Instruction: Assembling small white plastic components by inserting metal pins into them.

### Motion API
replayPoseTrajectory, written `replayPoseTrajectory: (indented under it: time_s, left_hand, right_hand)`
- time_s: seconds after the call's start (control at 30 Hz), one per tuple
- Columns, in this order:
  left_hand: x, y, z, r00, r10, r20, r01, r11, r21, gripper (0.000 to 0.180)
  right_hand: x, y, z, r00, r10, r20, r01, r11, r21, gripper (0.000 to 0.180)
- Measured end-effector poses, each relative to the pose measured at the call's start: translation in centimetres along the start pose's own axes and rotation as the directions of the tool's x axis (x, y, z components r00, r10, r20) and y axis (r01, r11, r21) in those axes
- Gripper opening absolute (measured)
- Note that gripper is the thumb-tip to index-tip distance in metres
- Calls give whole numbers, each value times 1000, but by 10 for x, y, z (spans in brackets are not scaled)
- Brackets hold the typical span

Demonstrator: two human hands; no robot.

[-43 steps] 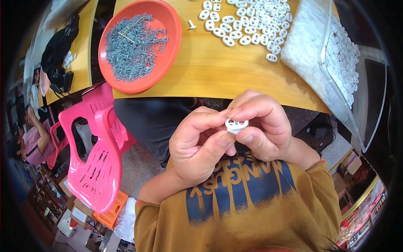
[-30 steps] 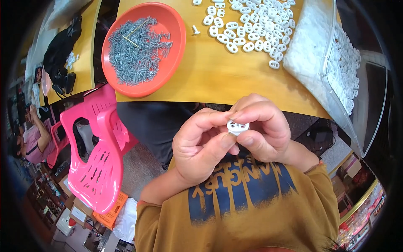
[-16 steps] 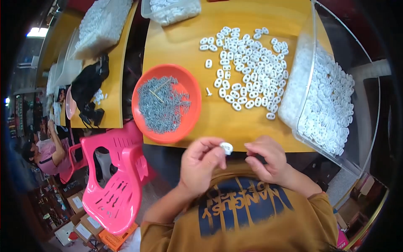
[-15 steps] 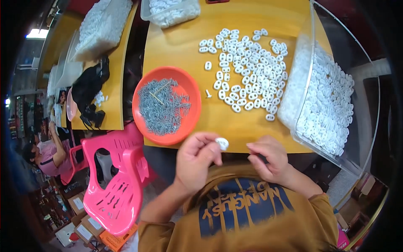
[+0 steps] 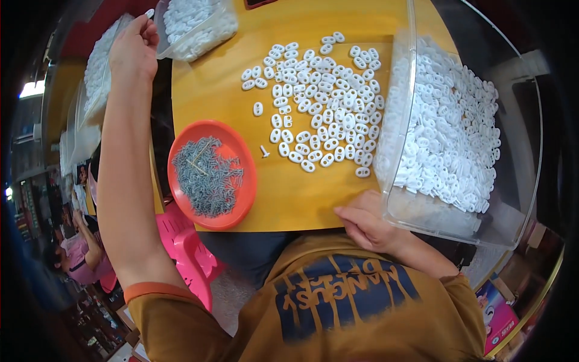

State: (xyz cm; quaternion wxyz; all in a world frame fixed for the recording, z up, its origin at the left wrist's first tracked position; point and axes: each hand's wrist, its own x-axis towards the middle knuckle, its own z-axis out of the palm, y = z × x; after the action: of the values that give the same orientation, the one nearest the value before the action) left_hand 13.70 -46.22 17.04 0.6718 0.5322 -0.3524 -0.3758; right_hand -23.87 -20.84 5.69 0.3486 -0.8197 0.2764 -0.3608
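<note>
My left hand (image 5: 134, 51) reaches to the far left, its fingers pinched on a small white oval plastic piece (image 5: 149, 12). It is beside a clear bin (image 5: 192, 47) holding more white pieces. My right hand (image 5: 368, 222) rests at the table's near edge with its fingers closed together; whatever may be inside them is hidden. Many white two-holed oval plastic pieces (image 5: 327, 113) lie spread over the yellow table (image 5: 289, 202). A round orange-red bowl (image 5: 246, 190) contains small grey metal screws (image 5: 208, 181). One small white peg-like piece (image 5: 265, 151) lies between bowl and ovals.
A large clear bin (image 5: 416, 205) full of white pieces stands at the table's right. A pink plastic chair (image 5: 187, 253) is below the bowl. Farther left is a second table with a bin of white pieces (image 5: 99, 66); another person (image 5: 84, 253) sits beyond.
My left hand has moved from the table's near edge up to the far left, carrying the white oval piece. My right hand has shifted slightly left. The whole view has tilted and shifted.
</note>
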Motion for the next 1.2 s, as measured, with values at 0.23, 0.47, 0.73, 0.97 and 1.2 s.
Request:
replayPoseTrajectory:
  time_s: [0.23, 0.47, 0.73, 0.97, 1.2]
  left_hand:
    - [43, -24, 8, 997, -65, -42, 71, 985, 157, 8]
    - [1, -21, 6, 996, 7, 87, -35, 947, 320, 25]
    - [-213, -37, 50, 629, -180, 756, -588, 526, 615, 18]
    - [-295, -73, 59, 533, -120, 838, -535, 719, 443, 31]
    - [-299, -84, 63, 460, -45, 887, -698, 598, 393, 28]
  right_hand:
    - [-6, 6, 4, 997, -61, -45, 59, 997, -57, 36]
    - [-4, 10, 4, 998, -56, 42, 57, 998, -34, 31]
    - [-5, 10, 9, 995, -95, -44, 92, 993, -74, 34]
    - [-12, 9, 10, 995, -101, -11, 98, 985, -140, 14]
    - [-11, 9, 13, 987, -142, -68, 126, 970, -207, 15]
